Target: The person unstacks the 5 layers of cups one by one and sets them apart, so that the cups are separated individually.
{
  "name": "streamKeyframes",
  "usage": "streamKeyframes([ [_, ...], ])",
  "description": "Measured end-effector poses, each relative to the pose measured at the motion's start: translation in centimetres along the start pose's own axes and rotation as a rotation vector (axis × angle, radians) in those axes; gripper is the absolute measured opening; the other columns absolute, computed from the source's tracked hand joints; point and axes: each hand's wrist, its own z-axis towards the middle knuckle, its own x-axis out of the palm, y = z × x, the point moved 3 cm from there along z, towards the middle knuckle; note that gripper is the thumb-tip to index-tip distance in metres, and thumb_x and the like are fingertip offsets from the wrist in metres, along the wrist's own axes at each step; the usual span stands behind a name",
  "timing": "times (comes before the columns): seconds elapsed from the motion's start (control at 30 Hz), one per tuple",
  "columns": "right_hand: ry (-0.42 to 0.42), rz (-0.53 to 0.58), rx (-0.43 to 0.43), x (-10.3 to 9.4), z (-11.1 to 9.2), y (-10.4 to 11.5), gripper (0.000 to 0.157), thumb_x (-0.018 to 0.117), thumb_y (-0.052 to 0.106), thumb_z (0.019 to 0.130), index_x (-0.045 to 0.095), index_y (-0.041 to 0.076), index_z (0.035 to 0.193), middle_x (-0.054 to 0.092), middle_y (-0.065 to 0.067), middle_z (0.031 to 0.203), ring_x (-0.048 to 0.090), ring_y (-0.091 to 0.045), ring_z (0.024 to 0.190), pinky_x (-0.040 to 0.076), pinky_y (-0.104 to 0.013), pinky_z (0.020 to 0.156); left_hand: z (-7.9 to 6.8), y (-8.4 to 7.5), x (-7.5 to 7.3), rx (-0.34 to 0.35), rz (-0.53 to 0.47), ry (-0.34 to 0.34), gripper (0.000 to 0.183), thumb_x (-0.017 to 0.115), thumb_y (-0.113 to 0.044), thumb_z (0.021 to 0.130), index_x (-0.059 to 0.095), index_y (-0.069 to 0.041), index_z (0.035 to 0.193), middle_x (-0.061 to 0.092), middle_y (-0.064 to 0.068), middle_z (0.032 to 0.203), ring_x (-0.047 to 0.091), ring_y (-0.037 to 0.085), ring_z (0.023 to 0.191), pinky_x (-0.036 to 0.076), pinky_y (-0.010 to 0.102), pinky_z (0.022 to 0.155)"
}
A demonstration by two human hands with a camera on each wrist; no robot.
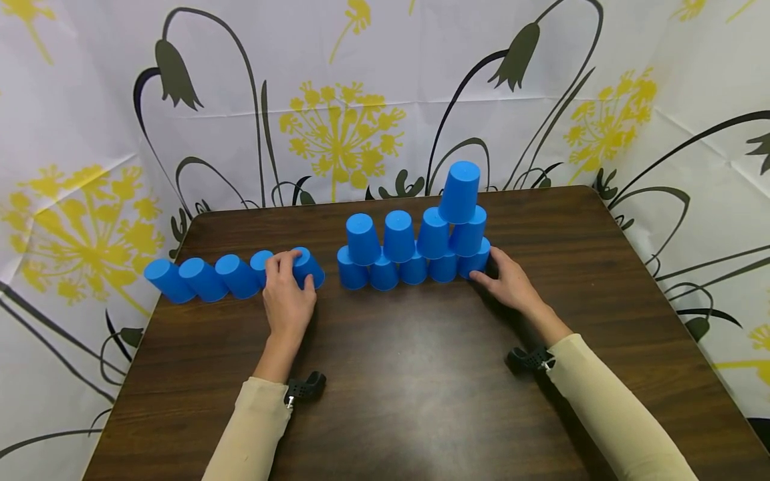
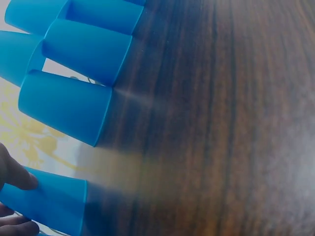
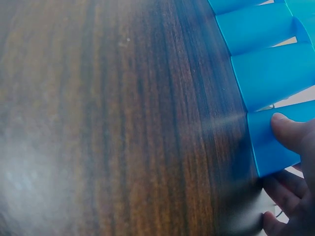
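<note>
My left hand (image 1: 287, 304) grips an upside-down blue cup (image 1: 309, 269) at the right end of a row on the left side of the table. In the left wrist view the thumb lies on that cup's wall (image 2: 54, 201), with other fingers round its far side. My right hand (image 1: 511, 282) holds the bottom right cup (image 1: 475, 260) of a stacked blue cup wall, thumb in front and fingers behind, as the right wrist view shows on the cup (image 3: 266, 147). Several cups form the base, several more the second layer, and a single cup (image 1: 460, 192) tops the right end.
Several more upside-down blue cups (image 1: 203, 279) line up left of my left hand, one partly hidden behind it. All stand on a dark wooden table (image 1: 409, 387). A patterned white cloth (image 1: 373, 53) hangs behind the table's back edge.
</note>
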Motion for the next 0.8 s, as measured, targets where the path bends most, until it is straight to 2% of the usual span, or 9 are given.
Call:
streamKeyframes([
  [0.27, -0.003, -0.004, -0.008, -0.1, 0.0, 0.2, 0.068, 0.066, 0.034, 0.095, 0.035, 0.003, 0.147, 0.043, -0.023, 0.146, 0.041, -0.043, 0.134, 0.031, -0.062, 0.108, 0.6, -1.9, -1.7, 0.035, -0.021, -0.058, 0.05, 0.078, -0.002, 0.081, 0.059, -0.007, 0.127, 0.05, 0.021, 0.13, 0.059, 0.045, 0.109, 0.049, 0.061, 0.091],
  [0.4, -0.003, -0.008, -0.005, -0.2, 0.0, 0.2, 0.069, 0.065, 0.035, 0.095, 0.034, 0.003, 0.148, 0.043, -0.023, 0.146, 0.041, -0.043, 0.134, 0.032, -0.062, 0.107, 1.1, -3.7, -2.6, 0.089, -0.037, -0.087, 0.047, 0.077, -0.005, 0.083, 0.061, -0.008, 0.127, 0.051, 0.018, 0.132, 0.062, 0.041, 0.104, 0.052, 0.056, 0.087],
  [0.47, -0.002, -0.006, -0.007, -0.2, 0.1, 0.2, 0.07, 0.065, 0.035, 0.095, 0.034, 0.002, 0.148, 0.043, -0.024, 0.146, 0.04, -0.044, 0.134, 0.031, -0.062, 0.107, 1.3, -5.0, -2.9, 0.124, -0.074, -0.095, 0.045, 0.076, -0.007, 0.084, 0.061, -0.008, 0.127, 0.051, 0.016, 0.132, 0.06, 0.039, 0.106, 0.052, 0.054, 0.087],
  [0.57, -0.001, -0.004, -0.006, -0.2, 0.1, 0.3, 0.07, 0.065, 0.035, 0.095, 0.034, 0.003, 0.148, 0.043, -0.023, 0.146, 0.04, -0.043, 0.134, 0.031, -0.062, 0.107, 1.6, -7.3, -3.1, 0.187, -0.181, -0.101, 0.042, 0.074, -0.01, 0.086, 0.062, -0.008, 0.126, 0.052, 0.015, 0.132, 0.057, 0.034, 0.111, 0.052, 0.051, 0.087],
  [0.7, 0.005, -0.005, 0.003, -0.2, 0.1, 0.3, 0.07, 0.065, 0.035, 0.095, 0.034, 0.003, 0.148, 0.042, -0.023, 0.147, 0.039, -0.043, 0.135, 0.031, -0.062, 0.108, 1.9, -10.8, -2.8, 0.321, -0.342, -0.111, 0.043, 0.073, -0.005, 0.085, 0.062, -0.006, 0.126, 0.054, 0.014, 0.13, 0.056, 0.027, 0.112, 0.051, 0.047, 0.086],
  [0.8, 0.007, -0.006, 0.008, -0.1, 0.0, 0.3, 0.07, 0.066, 0.035, 0.094, 0.034, 0.003, 0.148, 0.042, -0.023, 0.147, 0.039, -0.043, 0.135, 0.031, -0.062, 0.108, 2.0, -13.6, -2.1, 0.429, -0.427, -0.087, 0.043, 0.071, -0.002, 0.084, 0.061, -0.004, 0.126, 0.055, 0.013, 0.129, 0.055, 0.024, 0.115, 0.052, 0.043, 0.088],
])
